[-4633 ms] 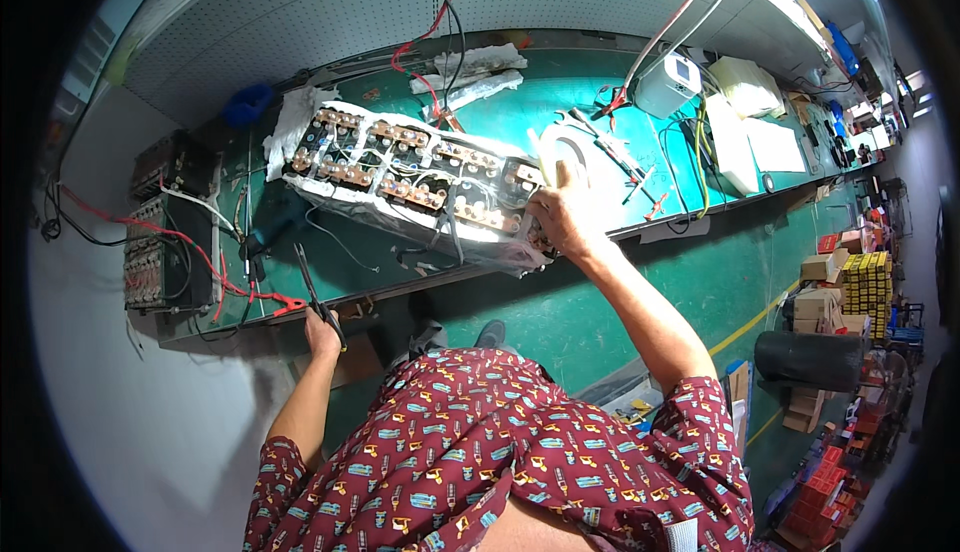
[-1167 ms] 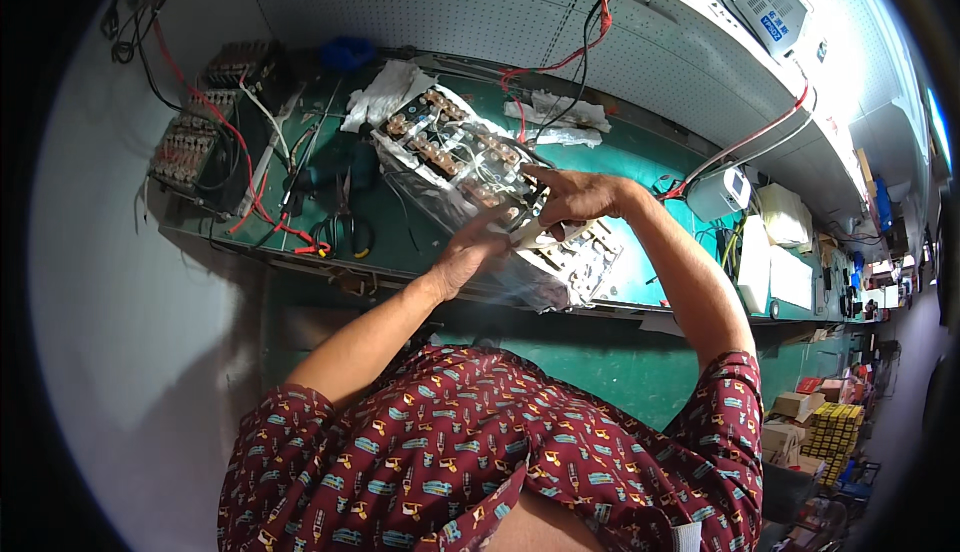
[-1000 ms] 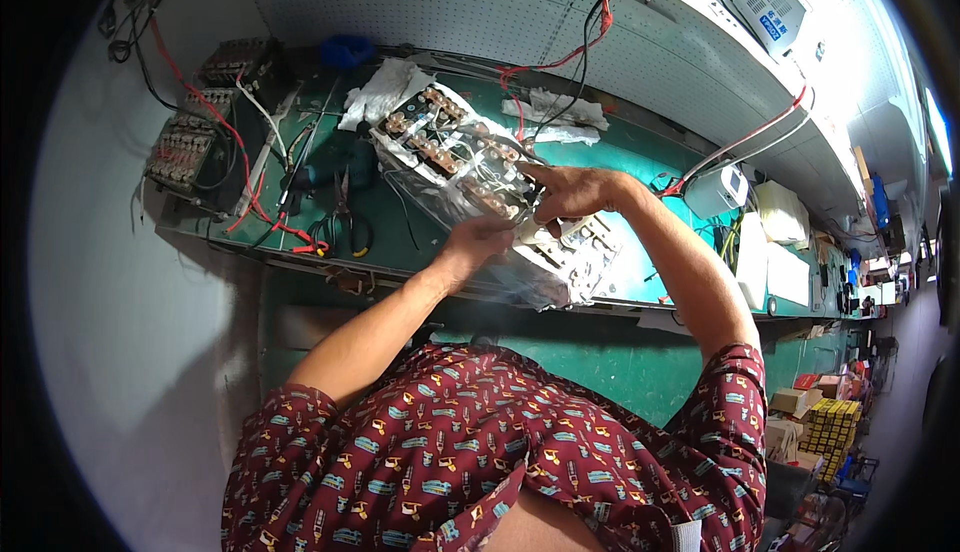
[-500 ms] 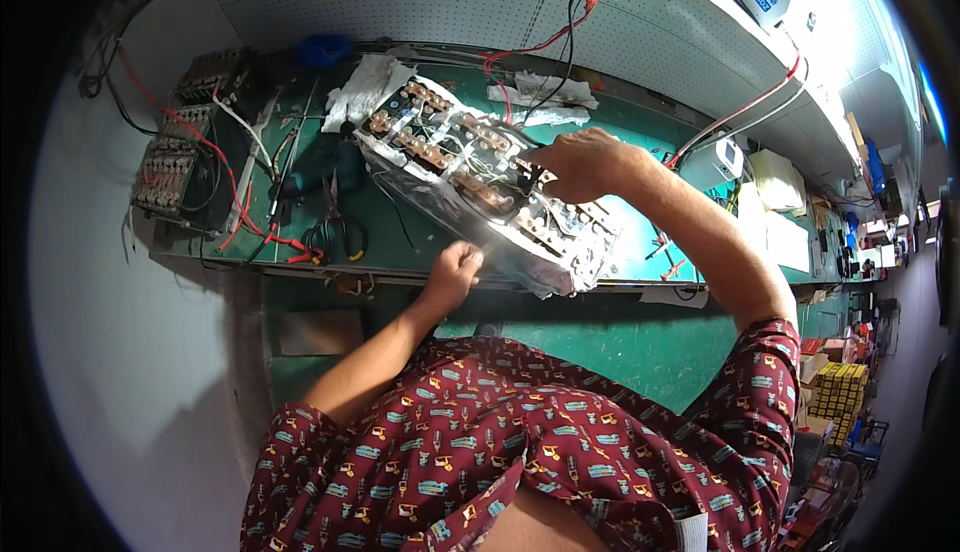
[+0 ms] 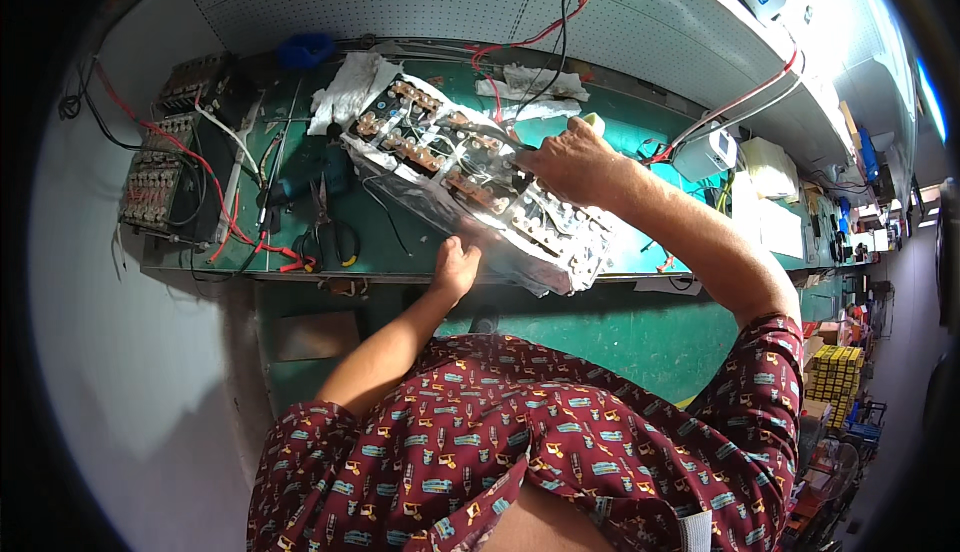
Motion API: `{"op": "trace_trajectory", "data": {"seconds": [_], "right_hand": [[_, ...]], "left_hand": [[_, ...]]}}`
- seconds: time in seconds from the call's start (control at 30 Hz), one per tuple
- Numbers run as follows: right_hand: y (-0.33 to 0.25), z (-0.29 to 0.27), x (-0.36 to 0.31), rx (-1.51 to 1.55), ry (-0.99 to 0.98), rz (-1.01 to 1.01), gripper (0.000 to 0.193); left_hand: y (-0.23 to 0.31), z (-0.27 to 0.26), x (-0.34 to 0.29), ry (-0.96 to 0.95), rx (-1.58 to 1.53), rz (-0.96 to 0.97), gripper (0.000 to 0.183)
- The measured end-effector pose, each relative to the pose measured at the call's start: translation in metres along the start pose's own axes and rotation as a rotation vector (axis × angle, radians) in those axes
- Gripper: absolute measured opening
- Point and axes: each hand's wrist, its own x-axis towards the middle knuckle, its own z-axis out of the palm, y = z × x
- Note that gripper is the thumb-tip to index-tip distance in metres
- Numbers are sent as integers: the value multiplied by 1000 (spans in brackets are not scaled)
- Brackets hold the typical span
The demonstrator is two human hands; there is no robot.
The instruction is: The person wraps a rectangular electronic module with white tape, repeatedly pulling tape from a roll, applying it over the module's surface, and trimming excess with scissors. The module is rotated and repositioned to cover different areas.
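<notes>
A battery pack (image 5: 415, 147) with rows of copper terminal bars, thin wires and white padding lies slantwise on the green workbench. Clear plastic wrap (image 5: 420, 192) covers its near side. My right hand (image 5: 575, 164) is closed round a slim tool with a dark shaft (image 5: 503, 137) and a pale yellow end (image 5: 594, 123); its exact kind is not clear. The shaft reaches left over the terminals, and its tip seems to lie among them. At the pack's near edge, my left hand (image 5: 457, 267) is closed on the plastic wrap, thumb up, its fingers partly hidden.
Black-handled scissors (image 5: 322, 232) and a dark teal power tool (image 5: 300, 184) lie left of the pack. Farther left stand terminal blocks (image 5: 158, 177) with red cables (image 5: 215, 157). White cloths (image 5: 540, 92) lie behind the pack. A small white device (image 5: 708, 154) stands at right, below a shelf.
My right hand has turned, so the tool's shaft and yellow end now show, the shaft pointing left across the terminals. My left hand stays by the near edge, its thumb more upright.
</notes>
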Motion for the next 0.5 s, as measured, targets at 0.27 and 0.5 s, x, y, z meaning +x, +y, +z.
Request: {"op": "trace_trajectory", "data": {"seconds": [0.27, 0.5], "right_hand": [[14, 28, -2, -91, 17, 6, 13], [21, 33, -19, -81, 1, -83, 31]], "left_hand": [[107, -43, -5, -169, -153, -33, 45], [119, -35, 12, -223, -242, -390, 53]]}}
